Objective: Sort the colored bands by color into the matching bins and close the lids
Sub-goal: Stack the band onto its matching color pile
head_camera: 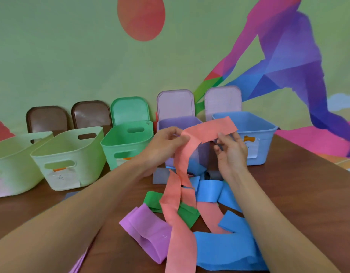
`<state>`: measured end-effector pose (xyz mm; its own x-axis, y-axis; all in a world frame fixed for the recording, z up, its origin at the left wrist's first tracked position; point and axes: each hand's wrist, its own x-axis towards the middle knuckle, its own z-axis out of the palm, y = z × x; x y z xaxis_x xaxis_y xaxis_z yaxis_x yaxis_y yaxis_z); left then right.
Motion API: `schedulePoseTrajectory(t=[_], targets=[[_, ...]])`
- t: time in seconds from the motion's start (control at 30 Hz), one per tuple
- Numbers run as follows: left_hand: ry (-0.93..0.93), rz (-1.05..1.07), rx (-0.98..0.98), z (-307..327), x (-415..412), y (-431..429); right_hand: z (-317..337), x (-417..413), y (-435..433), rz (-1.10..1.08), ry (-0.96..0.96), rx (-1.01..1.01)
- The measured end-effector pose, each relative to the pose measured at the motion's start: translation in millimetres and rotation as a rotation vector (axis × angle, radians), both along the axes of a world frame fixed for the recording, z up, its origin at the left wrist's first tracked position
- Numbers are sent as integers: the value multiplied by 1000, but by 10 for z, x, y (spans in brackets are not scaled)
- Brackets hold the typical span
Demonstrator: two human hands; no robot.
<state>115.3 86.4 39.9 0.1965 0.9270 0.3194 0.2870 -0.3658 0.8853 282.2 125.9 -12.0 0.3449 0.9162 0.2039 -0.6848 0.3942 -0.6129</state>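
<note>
A long salmon-pink band (185, 154) hangs from both my hands above the table. My left hand (166, 143) pinches it near the fold, and my right hand (232, 152) holds its upper end, which points toward the blue bin (268, 134). Its lower part trails over a pile of bands: blue bands (225, 247), a green band (187, 213) and a purple band (148, 231). Behind the hands stand a purple bin (191, 121), a green bin (119, 144) and two pale green bins (71, 154), all without lids on.
Lids lean upright against the painted wall behind the bins: two brown (91, 113), one green (130, 109), two lilac (176, 102). A grey band (160, 175) lies by the purple bin. The brown table (308, 184) runs to a right edge.
</note>
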Motion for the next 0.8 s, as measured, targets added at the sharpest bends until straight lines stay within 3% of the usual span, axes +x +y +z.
schedulePoseTrajectory(t=[0.47, 0.8], targets=[[505, 182, 172, 198, -837, -378, 265, -386, -124, -79, -222, -206], [316, 239, -201, -24, -2155, -994, 290, -1542, -242, -99, -652, -159]])
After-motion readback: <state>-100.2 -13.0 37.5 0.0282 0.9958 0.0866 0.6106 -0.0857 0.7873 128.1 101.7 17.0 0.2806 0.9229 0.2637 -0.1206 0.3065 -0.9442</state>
